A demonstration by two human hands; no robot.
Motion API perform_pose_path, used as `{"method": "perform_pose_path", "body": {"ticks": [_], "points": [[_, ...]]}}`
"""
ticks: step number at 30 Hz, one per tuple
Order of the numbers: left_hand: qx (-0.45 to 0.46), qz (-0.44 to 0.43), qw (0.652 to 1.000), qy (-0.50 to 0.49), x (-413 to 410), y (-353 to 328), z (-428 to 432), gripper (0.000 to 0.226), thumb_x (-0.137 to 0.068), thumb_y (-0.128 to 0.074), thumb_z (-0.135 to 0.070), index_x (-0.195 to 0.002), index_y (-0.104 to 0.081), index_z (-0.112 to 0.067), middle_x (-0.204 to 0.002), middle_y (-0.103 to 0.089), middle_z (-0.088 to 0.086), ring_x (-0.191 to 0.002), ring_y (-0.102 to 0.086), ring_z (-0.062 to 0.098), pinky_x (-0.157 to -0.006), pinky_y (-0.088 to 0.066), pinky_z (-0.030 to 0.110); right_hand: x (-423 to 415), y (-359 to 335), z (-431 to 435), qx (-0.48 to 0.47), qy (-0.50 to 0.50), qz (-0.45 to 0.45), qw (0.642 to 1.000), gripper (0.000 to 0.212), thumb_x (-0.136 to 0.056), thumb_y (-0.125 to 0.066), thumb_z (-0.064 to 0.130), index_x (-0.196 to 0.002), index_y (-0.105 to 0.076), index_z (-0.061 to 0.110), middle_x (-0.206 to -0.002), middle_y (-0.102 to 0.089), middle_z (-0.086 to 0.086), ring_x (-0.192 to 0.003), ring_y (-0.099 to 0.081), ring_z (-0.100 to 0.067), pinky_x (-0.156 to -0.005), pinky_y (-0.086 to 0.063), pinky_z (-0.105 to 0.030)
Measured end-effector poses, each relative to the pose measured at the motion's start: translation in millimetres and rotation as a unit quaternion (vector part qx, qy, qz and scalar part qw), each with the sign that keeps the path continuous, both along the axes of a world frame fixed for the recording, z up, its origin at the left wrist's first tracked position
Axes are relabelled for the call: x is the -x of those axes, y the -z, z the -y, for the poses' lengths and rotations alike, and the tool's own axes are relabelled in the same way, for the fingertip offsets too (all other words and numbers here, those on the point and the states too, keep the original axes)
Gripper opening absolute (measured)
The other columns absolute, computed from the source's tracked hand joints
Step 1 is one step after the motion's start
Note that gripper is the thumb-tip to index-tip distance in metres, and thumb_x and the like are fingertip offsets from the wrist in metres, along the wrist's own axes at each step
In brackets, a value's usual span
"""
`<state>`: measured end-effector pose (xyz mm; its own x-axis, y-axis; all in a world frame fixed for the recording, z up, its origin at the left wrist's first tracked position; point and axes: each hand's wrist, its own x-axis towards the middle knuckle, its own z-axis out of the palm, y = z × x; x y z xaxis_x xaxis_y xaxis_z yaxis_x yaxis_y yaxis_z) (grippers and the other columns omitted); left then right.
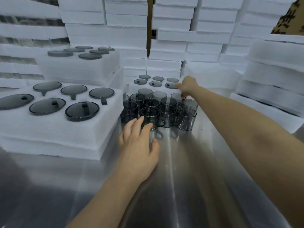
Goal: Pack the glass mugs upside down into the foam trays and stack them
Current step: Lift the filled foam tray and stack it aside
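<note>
Several loose smoky glass mugs stand upright in a cluster on the steel table. My left hand reaches from below, its straight, spread fingers touching the nearest mug. Behind the cluster a foam tray holds upside-down mugs. My right hand grips that tray's front right corner, thumb on top beside a mug base and fingers curled over the edge. At left, a full foam tray shows inverted mugs.
Another filled tray stack stands at the back left. Tall stacks of white foam wall in the back, and more foam sheets are piled at the right. A cardboard box shows at the upper right.
</note>
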<state>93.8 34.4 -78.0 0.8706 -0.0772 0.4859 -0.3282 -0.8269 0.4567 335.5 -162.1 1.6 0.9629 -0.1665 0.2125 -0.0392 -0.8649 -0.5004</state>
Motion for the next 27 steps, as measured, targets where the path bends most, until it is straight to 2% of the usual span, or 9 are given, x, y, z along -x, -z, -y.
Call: {"method": "perform_pose_path", "body": {"ticks": [3, 5, 7, 9, 11, 14, 19, 23, 27], "points": [[0.006, 0.002, 1.000, -0.003, -1.0, 2.0, 0.0, 0.046, -0.092, -0.048, -0.028, -0.137, -0.047, -0.019, -0.154, -0.029, -0.003, -0.141, -0.009, 0.011, -0.112, -0.004, 0.033, 5.8, -14.1, 13.2, 0.073, 0.065, 0.200, 0.975, 0.023, -0.093, -0.046, 0.019, -0.093, -0.065, 0.007, -0.098, -0.063, -0.015, -0.095, -0.060, -0.034, -0.074, -0.045, -0.033], [0.009, 0.001, 1.000, -0.004, -1.0, 2.7, 0.1, 0.046, -0.092, -0.049, -0.027, -0.137, -0.047, -0.019, -0.153, -0.030, -0.003, -0.141, -0.009, 0.011, -0.112, -0.005, 0.033, 7.7, -17.2, 32.5, 0.139, 0.095, 0.288, 0.943, 0.034, -0.091, -0.046, 0.018, -0.120, -0.061, 0.011, -0.120, -0.055, -0.013, -0.114, -0.048, -0.032, -0.087, -0.037, -0.038], [0.003, 0.001, 1.000, -0.004, -1.2, 2.8, 0.1, 0.046, -0.092, -0.048, -0.028, -0.138, -0.047, -0.018, -0.153, -0.030, -0.003, -0.141, -0.010, 0.012, -0.112, -0.006, 0.034, 5.0, -14.4, 50.7, 0.164, 0.099, 0.222, 0.956, 0.047, -0.093, -0.043, 0.030, -0.136, -0.048, 0.011, -0.139, -0.041, -0.014, -0.131, -0.034, -0.032, -0.109, -0.023, -0.042], [0.001, -0.001, 1.000, -0.005, -1.1, 3.4, -0.4, 0.047, -0.092, -0.049, -0.028, -0.138, -0.046, -0.018, -0.154, -0.029, -0.003, -0.142, -0.010, 0.013, -0.113, -0.007, 0.035, 3.0, -9.6, 62.8, 0.162, 0.102, 0.103, 0.976, 0.058, -0.096, -0.034, 0.047, -0.140, -0.044, 0.011, -0.142, -0.038, -0.018, -0.134, -0.030, -0.036, -0.116, -0.012, -0.048], [0.003, -0.006, 1.000, -0.004, -1.0, 3.7, -1.2, 0.047, -0.093, -0.048, -0.028, -0.139, -0.045, -0.019, -0.154, -0.028, -0.004, -0.142, -0.008, 0.011, -0.113, -0.006, 0.036, 2.2, -4.4, 70.4, 0.202, 0.084, 0.057, 0.974, 0.065, -0.093, -0.037, 0.057, -0.139, -0.042, 0.011, -0.141, -0.039, -0.019, -0.132, -0.032, -0.038, -0.115, -0.012, -0.052], [0.007, -0.011, 1.000, -0.002, -2.0, 3.3, -1.0, 0.047, -0.093, -0.047, -0.029, -0.140, -0.044, -0.021, -0.154, -0.027, -0.006, -0.141, -0.006, 0.008, -0.113, -0.006, 0.035, 4.1, -3.8, 76.7, 0.234, 0.058, 0.075, 0.968, 0.061, -0.090, -0.056, 0.047, -0.136, -0.042, 0.010, -0.139, -0.039, -0.021, -0.128, -0.035, -0.040, -0.113, -0.017, -0.053], [0.009, -0.011, 1.000, -0.004, -3.7, 3.0, -2.1, 0.047, -0.094, -0.049, -0.028, -0.139, -0.045, -0.020, -0.154, -0.028, -0.005, -0.141, -0.008, 0.008, -0.113, -0.007, 0.036, 25.3, -12.3, 66.8, 0.090, 0.015, 0.216, 0.972, 0.042, -0.093, -0.060, 0.029, -0.127, -0.052, 0.006, -0.144, -0.035, -0.018, -0.126, -0.038, -0.039, -0.107, -0.031, -0.044], [0.015, -0.019, 1.000, -0.004, -4.3, 0.0, -2.6, 0.047, -0.095, -0.044, -0.032, -0.140, -0.045, -0.019, -0.154, -0.029, -0.005, -0.139, -0.010, 0.008, -0.113, -0.009, 0.036, 81.7, -30.6, 37.7, 0.066, -0.069, 0.353, 0.931, 0.030, -0.092, -0.061, 0.021, -0.118, -0.059, 0.006, -0.144, -0.037, -0.017, -0.126, -0.041, -0.036, -0.106, -0.034, -0.046], [0.039, -0.047, 0.998, 0.022, -4.0, -3.1, -2.5, 0.046, -0.096, -0.048, -0.026, -0.141, -0.044, -0.020, -0.155, -0.029, -0.007, -0.137, -0.012, 0.003, -0.113, -0.008, 0.035, 176.8, -51.1, 7.8, 0.078, -0.137, 0.458, 0.875, 0.026, -0.088, -0.065, 0.022, -0.110, -0.065, 0.009, -0.137, -0.045, -0.017, -0.106, -0.052, -0.034, -0.093, -0.039, -0.040]]}}
